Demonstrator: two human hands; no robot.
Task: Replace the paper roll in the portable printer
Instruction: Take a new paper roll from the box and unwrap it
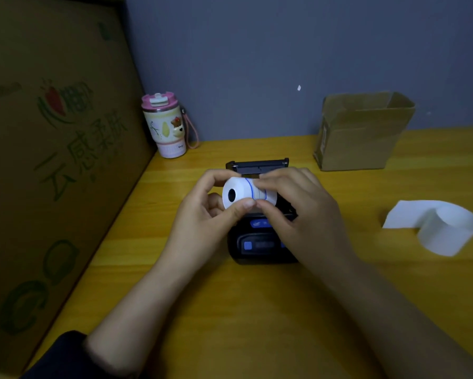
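Note:
A full white paper roll point(239, 194) with a thin blue line around it is held just above the black portable printer point(259, 242). The printer lies on the yellow wooden table with its lid point(258, 164) swung open at the far side. My left hand point(202, 212) grips the roll's left end, hollow core facing left. My right hand point(295, 209) pinches the roll from the right, fingertips on its upper and lower surface, and covers the open paper bay. A loose, nearly used-up paper roll point(445, 228) with an unwound tail lies on the table to the right.
A large printed cardboard box point(52, 160) walls off the left side. A pink-lidded tumbler point(167, 127) stands at the back left, an open brown carton point(363, 129) at the back right. A grey wall point(257, 50) closes the far edge of the table point(229, 310).

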